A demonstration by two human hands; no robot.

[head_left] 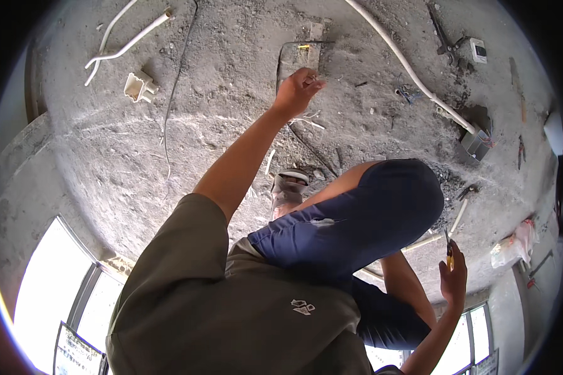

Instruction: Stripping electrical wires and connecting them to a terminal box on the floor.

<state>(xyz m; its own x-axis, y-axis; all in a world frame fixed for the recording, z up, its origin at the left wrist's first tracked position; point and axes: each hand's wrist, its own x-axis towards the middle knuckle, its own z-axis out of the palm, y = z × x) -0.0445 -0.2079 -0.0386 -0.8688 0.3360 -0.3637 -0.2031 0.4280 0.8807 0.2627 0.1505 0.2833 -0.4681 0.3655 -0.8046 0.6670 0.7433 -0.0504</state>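
Observation:
My left hand (299,92) reaches out over the rough grey floor with its fingers curled together; anything between them is too small to make out. Just beyond it lies a dusty flat rectangular piece (314,56) with a yellow bit (304,46) on it. A thin black cable (279,62) bends around that piece. Several short white wire-like scraps (313,123) lie below the hand. Low on the right, beside my bent knee, my right hand (455,275) is closed around a yellow-and-black-handled tool (450,259) whose thin metal end points up.
A white conduit pipe (397,53) runs to a grey metal box (476,145) on the right. A white plastic box (139,86) and bent white pipes (134,42) lie left. Pliers (520,152), a plastic bag (516,244) and a white square fitting (478,50) are at right.

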